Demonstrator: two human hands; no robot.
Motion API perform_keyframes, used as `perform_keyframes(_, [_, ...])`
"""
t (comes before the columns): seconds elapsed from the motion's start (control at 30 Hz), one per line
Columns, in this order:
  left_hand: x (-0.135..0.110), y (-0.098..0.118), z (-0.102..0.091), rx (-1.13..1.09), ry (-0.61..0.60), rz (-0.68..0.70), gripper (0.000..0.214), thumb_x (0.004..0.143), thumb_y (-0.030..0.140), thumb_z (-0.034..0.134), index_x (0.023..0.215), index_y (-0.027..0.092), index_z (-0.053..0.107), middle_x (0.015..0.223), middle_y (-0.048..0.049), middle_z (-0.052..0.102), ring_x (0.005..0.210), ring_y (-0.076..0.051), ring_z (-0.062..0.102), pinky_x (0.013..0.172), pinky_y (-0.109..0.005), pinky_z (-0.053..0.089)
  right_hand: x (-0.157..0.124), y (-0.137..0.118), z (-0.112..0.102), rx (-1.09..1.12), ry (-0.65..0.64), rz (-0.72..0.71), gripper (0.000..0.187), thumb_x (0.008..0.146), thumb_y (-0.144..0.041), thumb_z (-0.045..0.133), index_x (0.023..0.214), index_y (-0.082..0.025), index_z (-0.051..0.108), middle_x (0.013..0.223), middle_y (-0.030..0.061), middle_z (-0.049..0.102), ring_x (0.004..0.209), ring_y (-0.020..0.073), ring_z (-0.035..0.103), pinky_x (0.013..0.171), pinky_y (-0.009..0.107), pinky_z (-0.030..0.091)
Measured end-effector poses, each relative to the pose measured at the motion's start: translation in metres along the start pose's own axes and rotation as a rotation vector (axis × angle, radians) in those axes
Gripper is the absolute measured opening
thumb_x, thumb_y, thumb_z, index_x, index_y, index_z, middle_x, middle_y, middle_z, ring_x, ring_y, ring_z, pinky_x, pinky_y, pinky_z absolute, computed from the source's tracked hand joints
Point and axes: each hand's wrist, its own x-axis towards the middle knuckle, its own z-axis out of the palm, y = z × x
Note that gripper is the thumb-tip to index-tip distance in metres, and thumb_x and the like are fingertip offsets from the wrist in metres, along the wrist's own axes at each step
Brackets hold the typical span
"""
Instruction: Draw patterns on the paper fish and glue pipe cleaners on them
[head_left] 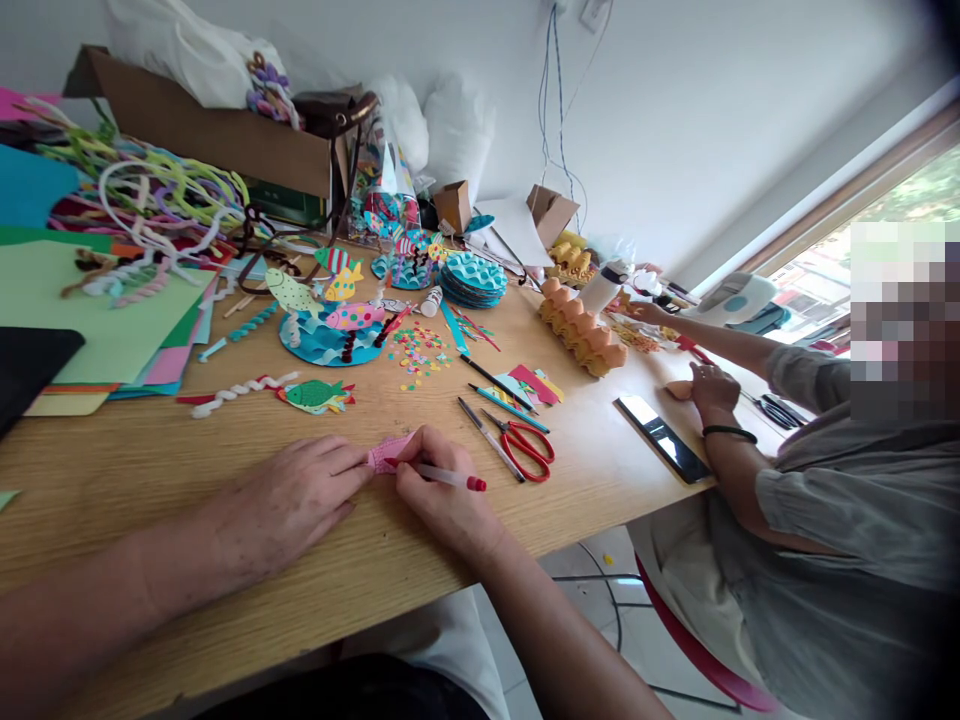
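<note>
My right hand [442, 500] is closed around a red pen [452, 478] with a pale clear barrel, its tip on a small pink paper piece [382, 455] covered in a fine drawn pattern. My left hand [292, 500] lies flat on the table, fingers stretched, its fingertips at the left edge of that paper. Part of the paper is hidden behind my hands. Just beyond sits a green paper fish [315, 394] beside a twisted white pipe cleaner [244, 394]. Red-handled scissors [529, 450], a capped pen [491, 440] and pencils [510, 408] lie to the right.
Blue wavy paper bases with fish [330, 340], confetti dots [416, 352], stacked blue discs [471, 280] and an orange egg carton [581, 328] stand farther back. Coloured paper sheets [97, 300] and pipe cleaners fill the left. A phone [661, 438] lies near a seated co-worker [825, 500] on the right.
</note>
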Motion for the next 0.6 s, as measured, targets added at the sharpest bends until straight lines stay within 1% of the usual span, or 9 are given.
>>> perform_keyframes(0.17, [-0.0012, 0.0014, 0.0047, -0.007, 0.032, -0.014, 0.038, 0.087, 0.002, 0.051, 0.118, 0.018, 0.066, 0.110, -0.0081, 0.070, 0.100, -0.026, 0.064, 0.091, -0.043, 0.054, 0.0013, -0.0003, -0.0003, 0.000, 0.004, -0.016, 0.017, 0.068, -0.012, 0.053, 0.064, -0.025, 0.044, 0.057, -0.0060, 0.050, 0.052, 0.0126, 0.048, 0.051, 0.024, 0.036])
perform_keyframes(0.3, [-0.0027, 0.0006, 0.0045, -0.011, 0.029, -0.001, 0.037, 0.088, 0.002, 0.050, 0.118, 0.016, 0.065, 0.111, -0.0093, 0.070, 0.101, -0.027, 0.065, 0.090, -0.045, 0.054, 0.0014, 0.0012, 0.0000, 0.016, 0.003, -0.017, 0.015, 0.068, -0.013, 0.053, 0.065, -0.025, 0.045, 0.058, -0.0065, 0.051, 0.051, 0.0119, 0.047, 0.051, 0.023, 0.036])
perform_keyframes(0.47, [-0.0012, -0.0003, 0.0012, 0.000, 0.025, 0.037, 0.037, 0.086, 0.002, 0.051, 0.118, 0.016, 0.065, 0.110, -0.0095, 0.071, 0.100, -0.027, 0.066, 0.088, -0.044, 0.056, 0.0007, 0.0032, 0.0005, 0.029, 0.011, -0.019, 0.012, 0.069, -0.013, 0.053, 0.067, -0.024, 0.048, 0.060, -0.0063, 0.053, 0.053, 0.0119, 0.048, 0.053, 0.023, 0.037])
perform_keyframes(0.6, [-0.0002, -0.0005, 0.0013, 0.026, 0.032, 0.045, 0.037, 0.086, 0.002, 0.050, 0.116, 0.016, 0.065, 0.110, -0.0097, 0.072, 0.099, -0.027, 0.067, 0.086, -0.044, 0.057, 0.0009, 0.0008, 0.0002, 0.029, -0.003, -0.022, 0.015, 0.069, -0.011, 0.052, 0.066, -0.024, 0.046, 0.060, -0.0062, 0.053, 0.053, 0.0120, 0.048, 0.052, 0.023, 0.037])
